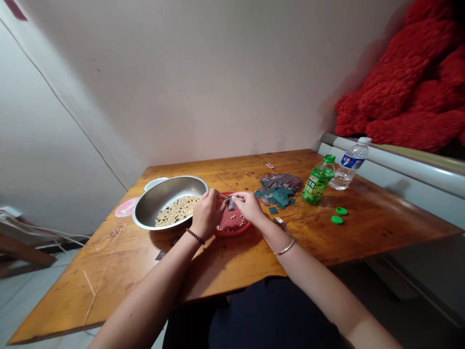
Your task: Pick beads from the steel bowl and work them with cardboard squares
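Note:
My left hand [207, 211] and my right hand [249, 206] meet above a small red dish [232, 224] that holds a few pale beads. Both hands are closed in a pinch around a small dark square piece [231, 203] held between them. A thin thread seems to run between the fingers, too fine to be sure. Left of the dish stands a metal bowl [160, 198] with several pale beads [178, 209] in its bottom. A heap of teal and dark square pieces [279, 190] lies just right of my right hand.
A green bottle [318, 180] and a clear water bottle [350, 164] stand at the right. Two green caps [339, 215] lie near them. A pink disc [126, 208] and loose string [109, 237] lie at the left. Red yarn [407, 92] is piled on a ledge.

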`<state>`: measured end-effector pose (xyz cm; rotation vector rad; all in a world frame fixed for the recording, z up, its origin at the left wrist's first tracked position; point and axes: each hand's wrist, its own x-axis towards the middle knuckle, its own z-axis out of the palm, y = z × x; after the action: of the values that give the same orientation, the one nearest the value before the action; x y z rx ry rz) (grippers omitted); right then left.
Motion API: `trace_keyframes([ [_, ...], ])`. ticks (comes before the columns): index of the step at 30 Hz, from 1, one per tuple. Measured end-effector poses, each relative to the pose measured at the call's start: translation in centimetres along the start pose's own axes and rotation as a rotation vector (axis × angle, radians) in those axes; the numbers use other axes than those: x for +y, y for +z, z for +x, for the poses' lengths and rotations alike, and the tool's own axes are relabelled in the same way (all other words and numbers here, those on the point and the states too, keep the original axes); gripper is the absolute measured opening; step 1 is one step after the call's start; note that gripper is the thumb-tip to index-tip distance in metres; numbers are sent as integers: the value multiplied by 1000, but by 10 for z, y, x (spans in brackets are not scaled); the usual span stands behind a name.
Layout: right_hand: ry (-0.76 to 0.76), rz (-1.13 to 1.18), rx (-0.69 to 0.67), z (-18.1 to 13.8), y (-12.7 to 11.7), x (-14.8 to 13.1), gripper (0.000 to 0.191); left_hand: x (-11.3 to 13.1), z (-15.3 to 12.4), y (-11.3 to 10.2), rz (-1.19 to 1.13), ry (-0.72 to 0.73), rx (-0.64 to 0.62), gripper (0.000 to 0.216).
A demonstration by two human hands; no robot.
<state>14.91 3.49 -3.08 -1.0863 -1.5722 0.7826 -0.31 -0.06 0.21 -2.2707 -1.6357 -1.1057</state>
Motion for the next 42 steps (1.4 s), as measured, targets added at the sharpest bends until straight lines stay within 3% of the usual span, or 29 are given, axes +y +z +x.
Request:
trace_keyframes([
  [25,57,-66,77,1,1,6,23,3,-1,0,19,29,-54,15],
  [35,111,42,164,7,-3,11,21,7,-2,1,18,68,-109,13],
  [42,119,78,204,8,-3,10,23,3,-3,0,-35,15,36,16],
])
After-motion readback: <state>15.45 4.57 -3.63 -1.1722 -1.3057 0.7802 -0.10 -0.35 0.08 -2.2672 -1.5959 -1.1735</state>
